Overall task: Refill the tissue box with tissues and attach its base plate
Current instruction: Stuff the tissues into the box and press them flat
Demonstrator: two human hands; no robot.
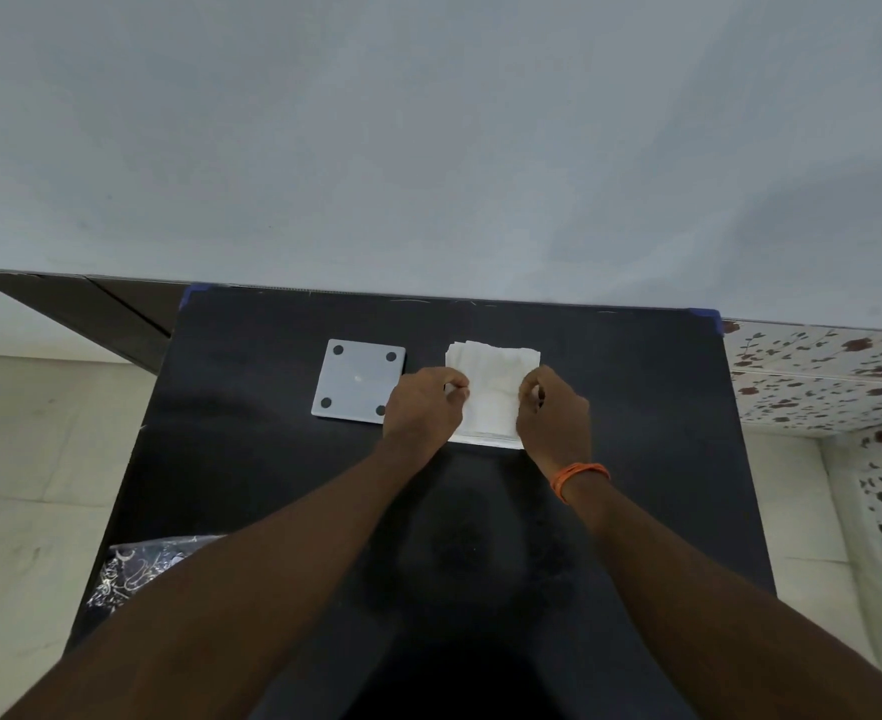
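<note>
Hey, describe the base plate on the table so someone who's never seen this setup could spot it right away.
Start at the black table against the pale wall. Toward its far edge lie two pale squares side by side; the base plate is the one nearer the left hand. Unlike the soft white tissue stack, it is rigid, grey, with four dark round pads at its corners.

At the centre of the frame, a stack of white paper tissues (493,392) lies on a black tabletop (251,459). The left hand (424,405) and right hand (553,415) pinch its side edges. Just left lies a square pale-grey base plate (358,379) with four dark round pads.
</note>
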